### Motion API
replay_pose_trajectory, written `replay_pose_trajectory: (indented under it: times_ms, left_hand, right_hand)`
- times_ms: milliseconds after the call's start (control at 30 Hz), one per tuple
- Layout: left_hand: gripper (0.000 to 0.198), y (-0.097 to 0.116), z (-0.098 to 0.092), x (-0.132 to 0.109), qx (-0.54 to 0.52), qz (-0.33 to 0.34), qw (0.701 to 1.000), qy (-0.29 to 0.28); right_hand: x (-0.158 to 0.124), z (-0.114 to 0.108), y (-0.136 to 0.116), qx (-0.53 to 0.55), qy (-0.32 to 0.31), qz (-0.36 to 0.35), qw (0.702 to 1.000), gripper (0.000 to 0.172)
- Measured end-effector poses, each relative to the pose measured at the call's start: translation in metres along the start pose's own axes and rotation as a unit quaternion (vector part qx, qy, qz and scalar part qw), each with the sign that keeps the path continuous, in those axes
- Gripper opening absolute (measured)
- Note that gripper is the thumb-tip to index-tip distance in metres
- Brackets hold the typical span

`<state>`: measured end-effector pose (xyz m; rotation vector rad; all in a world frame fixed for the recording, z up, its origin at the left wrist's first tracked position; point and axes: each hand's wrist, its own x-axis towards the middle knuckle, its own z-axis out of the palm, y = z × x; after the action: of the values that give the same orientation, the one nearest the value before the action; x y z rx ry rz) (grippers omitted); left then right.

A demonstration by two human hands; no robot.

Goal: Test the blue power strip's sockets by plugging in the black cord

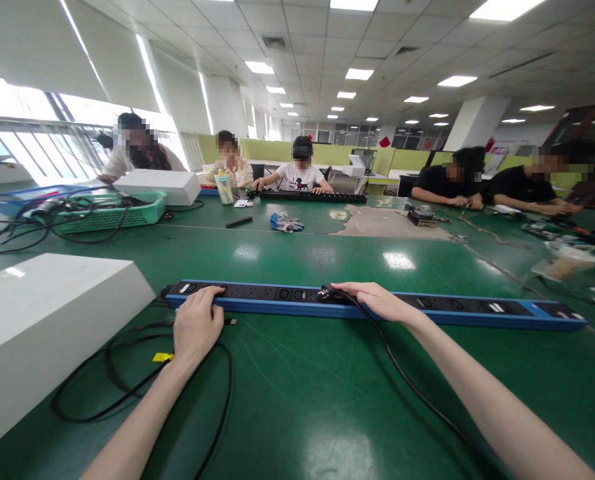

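Note:
A long blue power strip [277, 307] with a black socket face lies across the table in front of me. My left hand [198, 320] grips it near its left end, with fingers over the sockets and the thumb at the near edge. Over the strip's middle, my right hand [370, 298] holds a black power plug [333, 292] under its fingers. Its metal prongs point left, and it seems to be out of the sockets. From the plug a black cord [402, 363] runs down toward the lower right.
Looped black cables [110, 363] with a yellow tag lie by my left forearm. White boxes [52, 320] stand at left, near a green basket [112, 217] of cables. Gloves [286, 222] lie farther back on the green table [287, 387]. Several people sit around its far side.

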<state>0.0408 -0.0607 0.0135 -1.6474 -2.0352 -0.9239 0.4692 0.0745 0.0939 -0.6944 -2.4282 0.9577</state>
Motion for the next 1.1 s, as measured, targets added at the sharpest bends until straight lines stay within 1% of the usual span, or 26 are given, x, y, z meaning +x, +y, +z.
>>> replay_pose_trajectory:
  times_ms: [100,200,267,333,367,400,433,533,600,633,667,700,800,833,967,1100]
  left_hand:
    - [0.039,0.000,0.000,0.000,0.000,0.000,1.000,0.001]
    - [0.037,-0.001,0.000,0.000,0.002,0.000,1.000,0.002]
    - [0.037,-0.001,0.000,0.000,0.002,0.004,1.000,0.002]
    - [0.036,-0.001,0.000,0.000,0.003,0.007,1.000,0.003]
    - [0.036,-0.002,0.000,0.000,0.004,0.008,1.000,0.003]
    - [0.036,-0.002,0.000,0.000,0.006,0.007,1.000,0.002]
    - [0.036,-0.002,0.000,0.000,0.008,0.007,1.000,0.001]
    - [0.036,-0.002,0.000,0.000,0.011,0.007,1.000,-0.001]
    - [0.037,-0.002,0.000,0.000,0.010,0.007,1.000,-0.002]
    - [0.037,-0.002,0.000,0.000,0.010,0.007,1.000,-0.002]
    - [0.037,-0.002,0.000,0.000,0.010,0.006,1.000,-0.002]
    - [0.037,-0.002,0.000,0.000,0.010,0.005,1.000,-0.001]
    - [0.036,-0.002,0.000,0.000,0.010,0.002,1.000,0.001]
    - [0.036,-0.002,0.000,0.000,0.010,0.001,1.000,0.002]
    - [0.037,-0.002,-0.001,0.000,0.007,0.002,1.000,0.000]
    - [0.036,-0.002,-0.002,0.000,0.005,-0.001,1.000,0.003]
  right_hand:
    - [0.007,0.010,0.003,0.017,0.080,0.055,0.995,0.040]
    - [0.017,0.033,0.003,0.009,0.135,0.103,0.985,0.036]
    - [0.021,0.053,-0.002,-0.050,0.173,0.108,0.978,0.028]
    - [0.024,0.073,-0.010,-0.143,0.218,0.088,0.961,0.022]
    - [0.024,0.080,-0.015,-0.172,0.228,0.069,0.956,0.022]
    - [0.023,0.086,-0.020,-0.184,0.221,0.042,0.957,0.023]
    - [0.022,0.089,-0.024,-0.185,0.196,0.011,0.963,0.027]
    - [0.016,0.086,-0.035,-0.182,0.074,-0.071,0.978,0.043]
    - [0.013,0.082,-0.040,-0.202,0.009,-0.093,0.975,0.054]
    - [0.012,0.082,-0.041,-0.217,-0.007,-0.095,0.972,0.058]
    - [0.012,0.083,-0.042,-0.233,-0.015,-0.092,0.968,0.058]
    - [0.012,0.086,-0.042,-0.247,-0.017,-0.087,0.965,0.055]
    - [0.013,0.097,-0.042,-0.261,-0.021,-0.079,0.962,0.036]
    - [0.014,0.099,-0.043,-0.259,-0.026,-0.081,0.962,0.033]
    - [0.012,0.094,-0.046,-0.260,-0.023,-0.094,0.961,0.034]
    - [0.004,0.085,-0.052,-0.192,-0.056,-0.075,0.977,0.034]
